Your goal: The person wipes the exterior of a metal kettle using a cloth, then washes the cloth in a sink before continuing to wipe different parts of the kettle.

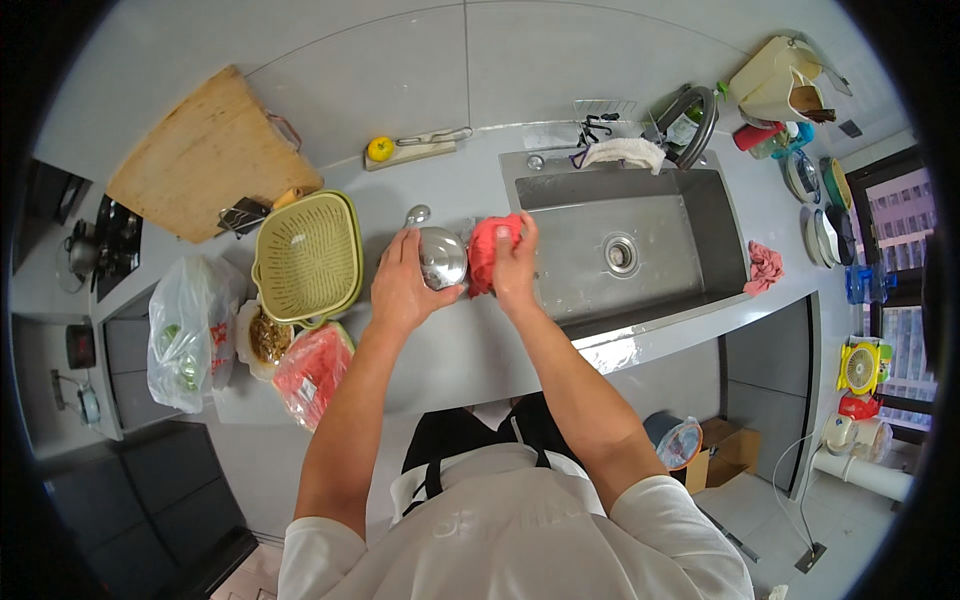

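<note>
My left hand (402,285) grips a round, shiny metal object (442,259), perhaps a lid or small bowl, over the counter. Just right of it, my right hand (514,262) is closed on a bunched red cloth (491,251), close to the sink's left rim. A metal spoon or ladle head (418,215) lies behind my left hand. Left of that hand stands a yellow-green plastic colander (309,255) in a matching basin. In front of the colander is a plastic-wrapped piece of watermelon (315,371).
The stainless steel sink (585,217) has a dark faucet (701,131) and a white cloth (626,154) behind it. A pink cloth (764,267) lies on its right. At the left are a wooden cutting board (214,157), a plastic bag (191,330) and a food bowl (259,360).
</note>
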A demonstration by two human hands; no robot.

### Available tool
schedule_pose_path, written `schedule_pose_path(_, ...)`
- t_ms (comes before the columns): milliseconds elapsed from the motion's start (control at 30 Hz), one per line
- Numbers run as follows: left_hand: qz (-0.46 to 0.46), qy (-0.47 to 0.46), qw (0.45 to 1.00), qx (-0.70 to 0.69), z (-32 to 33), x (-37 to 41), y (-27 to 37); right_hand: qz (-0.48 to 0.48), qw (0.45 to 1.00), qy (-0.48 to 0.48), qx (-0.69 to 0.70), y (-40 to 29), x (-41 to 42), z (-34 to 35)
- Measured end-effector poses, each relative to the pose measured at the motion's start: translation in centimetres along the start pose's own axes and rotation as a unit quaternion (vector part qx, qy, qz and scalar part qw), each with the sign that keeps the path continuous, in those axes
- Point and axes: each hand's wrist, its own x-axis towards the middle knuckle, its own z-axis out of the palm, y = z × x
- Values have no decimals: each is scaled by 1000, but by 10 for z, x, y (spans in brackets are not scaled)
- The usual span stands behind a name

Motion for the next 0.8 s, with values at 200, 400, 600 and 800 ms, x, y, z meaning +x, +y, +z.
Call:
schedule_pose_path(200, 0, -7, 1000, -10, 4, 7, 10, 108, 971, -124, -176, -18, -7, -16)
schedule_pose_path(400, 18, 22, 1000, -2, 7, 1, 5, 46, 997, -47, -33, -23, -16, -31)
schedule_pose_path(600, 24, 24, 999, -6, 10, 4, 3, -33, 977, -89, -191, -26, 23, 0)
schedule_pose_path(800, 9, 21, 1000, -11, 9, 5, 5, 157, 981, -74, 83, -10, 14, -1)
